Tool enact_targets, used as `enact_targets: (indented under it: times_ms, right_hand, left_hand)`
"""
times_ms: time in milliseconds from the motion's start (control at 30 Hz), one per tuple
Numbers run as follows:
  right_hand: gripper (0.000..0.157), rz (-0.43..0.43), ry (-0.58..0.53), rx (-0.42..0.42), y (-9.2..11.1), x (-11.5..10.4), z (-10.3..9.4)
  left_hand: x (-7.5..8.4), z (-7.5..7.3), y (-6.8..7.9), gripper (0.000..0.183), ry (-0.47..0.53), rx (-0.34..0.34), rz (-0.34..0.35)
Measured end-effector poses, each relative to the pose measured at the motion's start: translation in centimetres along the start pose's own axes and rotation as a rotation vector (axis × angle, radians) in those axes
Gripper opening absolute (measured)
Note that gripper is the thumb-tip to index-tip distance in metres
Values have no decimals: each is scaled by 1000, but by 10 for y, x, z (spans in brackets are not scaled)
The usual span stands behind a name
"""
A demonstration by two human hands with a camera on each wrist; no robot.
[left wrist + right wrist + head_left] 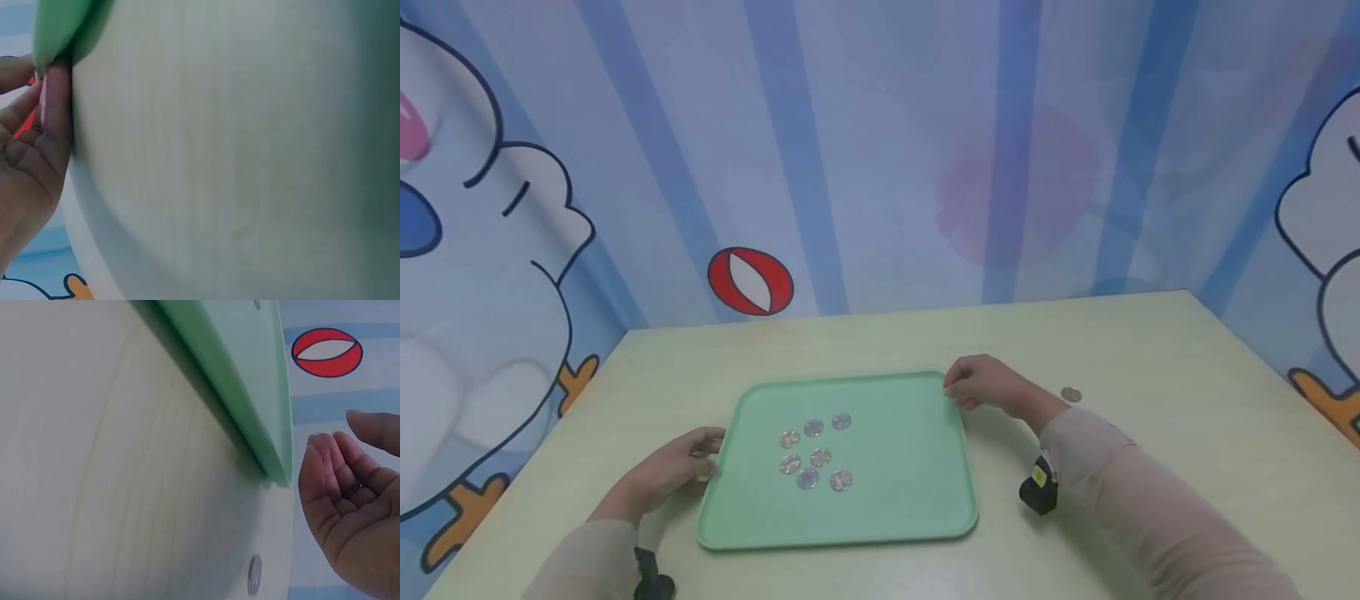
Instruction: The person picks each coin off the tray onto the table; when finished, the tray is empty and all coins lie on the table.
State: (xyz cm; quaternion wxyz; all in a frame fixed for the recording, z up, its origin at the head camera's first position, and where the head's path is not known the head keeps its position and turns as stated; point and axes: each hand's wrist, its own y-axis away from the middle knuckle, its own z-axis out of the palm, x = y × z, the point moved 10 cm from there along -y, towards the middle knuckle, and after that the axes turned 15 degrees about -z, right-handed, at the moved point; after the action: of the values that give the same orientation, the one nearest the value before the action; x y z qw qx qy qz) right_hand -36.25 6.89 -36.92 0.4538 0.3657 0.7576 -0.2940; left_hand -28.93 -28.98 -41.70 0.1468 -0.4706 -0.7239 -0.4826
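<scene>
A pale green rectangular tray lies on the table, bearing several silver coins grouped left of its middle. At the tray's left edge is my left hand; in the left wrist view its thumb and fingers pinch the rim from both sides. My right hand is at the far right corner. The right wrist view shows its loosely bent fingers beside that corner, thumb apart from them and nothing between.
One more coin lies on the table, beyond my right forearm. A wall with blue stripes and cartoon prints rises behind the table and at both sides. Each wrist carries a black camera.
</scene>
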Motion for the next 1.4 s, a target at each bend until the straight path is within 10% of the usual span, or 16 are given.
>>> enact_targets:
  times_ms: [1400]
  right_hand:
    - [20, -11, 26, -94, -61, -34, 91]
  left_hand:
    - [2, 0, 2, 60, -2, -11, 14]
